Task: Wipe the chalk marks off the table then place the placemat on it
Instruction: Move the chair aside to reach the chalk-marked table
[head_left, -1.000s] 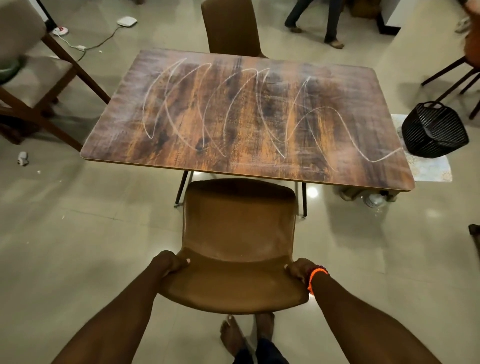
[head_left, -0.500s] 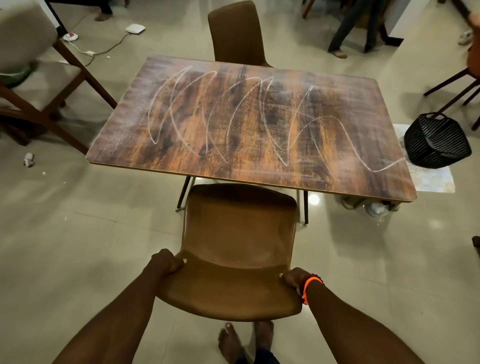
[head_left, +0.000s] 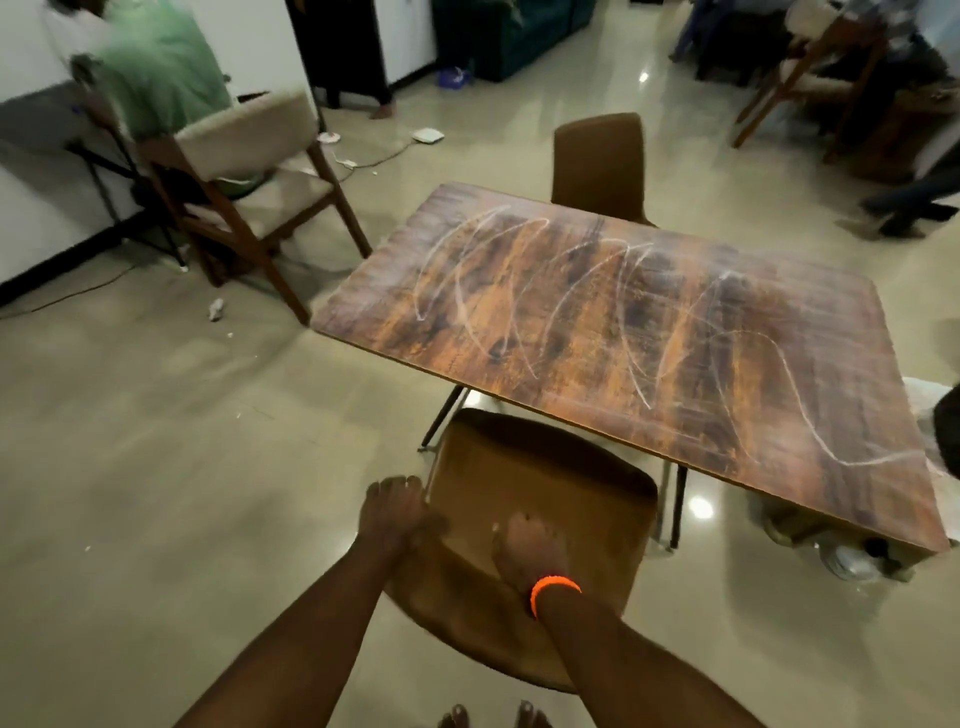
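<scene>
The wooden table (head_left: 691, 415) is covered with looping white chalk marks (head_left: 640, 387) from end to end. A brown chair (head_left: 545, 493) stands at its near side, turned at an angle. My left hand (head_left: 396, 512) grips the left edge of the chair's backrest. With an orange band at its wrist, my right hand (head_left: 529, 545) holds the top of the backrest near its middle. A pale patterned sheet (head_left: 922, 397), perhaps the placemat, lies on the floor at the right edge. The frame is blurred, and no cloth is in view.
A second brown chair (head_left: 597, 161) stands at the table's far side. To the left is a wooden chair with cream cushions (head_left: 249, 150), with a person in green (head_left: 156, 67) behind it. A black basket (head_left: 949, 439) shows at the right edge. Cables (head_left: 363, 163) lie on the floor.
My view has swung left and up, showing more of the room. The chair has turned at an angle, and my right hand has shifted from its right corner toward the middle of the backrest.
</scene>
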